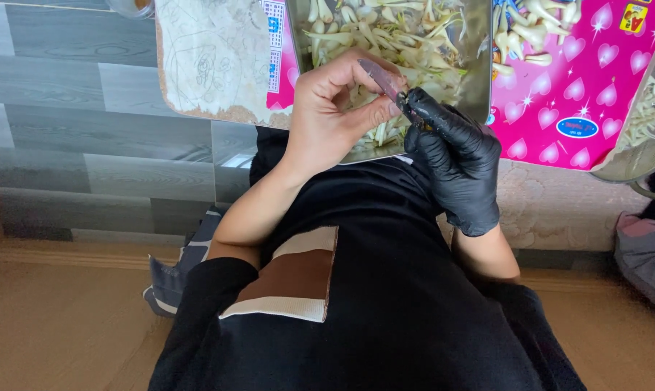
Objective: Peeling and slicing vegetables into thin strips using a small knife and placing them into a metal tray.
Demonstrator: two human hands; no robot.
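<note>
My bare left hand [334, 108] is curled over the near edge of a metal tray [478, 80], its thumb and fingers pinching a small pale bulb piece that is mostly hidden. My right hand [454, 152], in a black glove, grips a small knife [382, 78] whose blade points up and left against the left fingers. The tray is full of pale green and white scallion-like bulbs and trimmings [392, 29].
The tray rests on a low table with a pink heart-patterned cover [581, 87]. More white bulbs [534, 25] lie on the cover to the right. A metal strainer [649, 123] with shreds sits at the far right. Grey plank flooring [74, 116] lies to the left.
</note>
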